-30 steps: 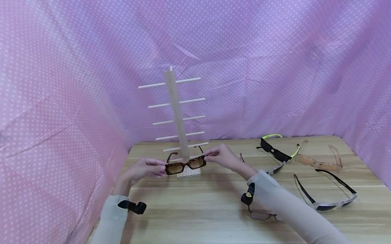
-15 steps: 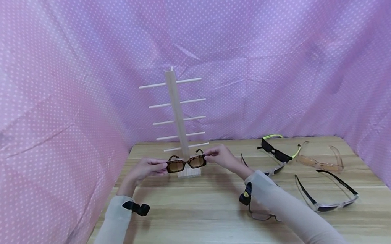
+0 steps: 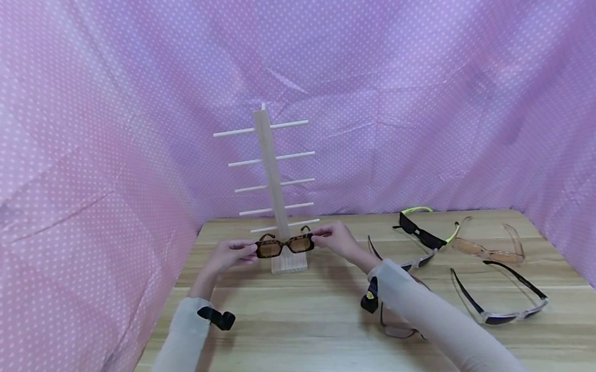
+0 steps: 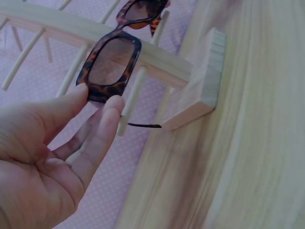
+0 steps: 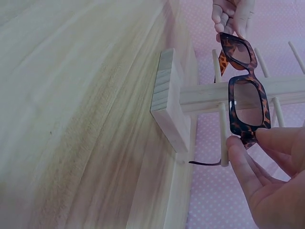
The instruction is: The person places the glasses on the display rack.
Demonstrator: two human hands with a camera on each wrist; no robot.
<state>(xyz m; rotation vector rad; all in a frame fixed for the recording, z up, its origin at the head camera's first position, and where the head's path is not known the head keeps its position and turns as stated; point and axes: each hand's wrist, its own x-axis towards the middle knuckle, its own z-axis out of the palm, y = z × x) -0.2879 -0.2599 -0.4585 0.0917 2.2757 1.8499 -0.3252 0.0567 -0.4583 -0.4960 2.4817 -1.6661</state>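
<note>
Both hands hold a pair of tortoiseshell sunglasses point(image 3: 270, 249) with brown lenses, front side facing me, at the foot of a wooden display stand point(image 3: 269, 171). My left hand point(image 3: 228, 255) pinches the left end of the frame between thumb and fingers. At the opposite end, my right hand point(image 3: 338, 240) pinches the other corner. The frame crosses the post just below the lowest visible peg point(image 3: 303, 223) in the head view. Close up in the left wrist view, the sunglasses point(image 4: 112, 62) overlap the post, and a dark temple tip point(image 4: 145, 125) shows beyond a peg.
On the table's right lie black sunglasses with neon-green temples point(image 3: 421, 232), peach see-through glasses point(image 3: 492, 254) and clear-framed sunglasses with black temples point(image 3: 515, 316). Another dark-lensed pair point(image 3: 421, 261) and thin-framed glasses point(image 3: 400, 333) lie partly behind the right forearm. Pink dotted cloth point(image 3: 374, 86) surrounds the table.
The sunglasses have risen slightly, sit more level and closer to the stand, with both hands still gripping their ends. The left forearm has shifted a little to the right.
</note>
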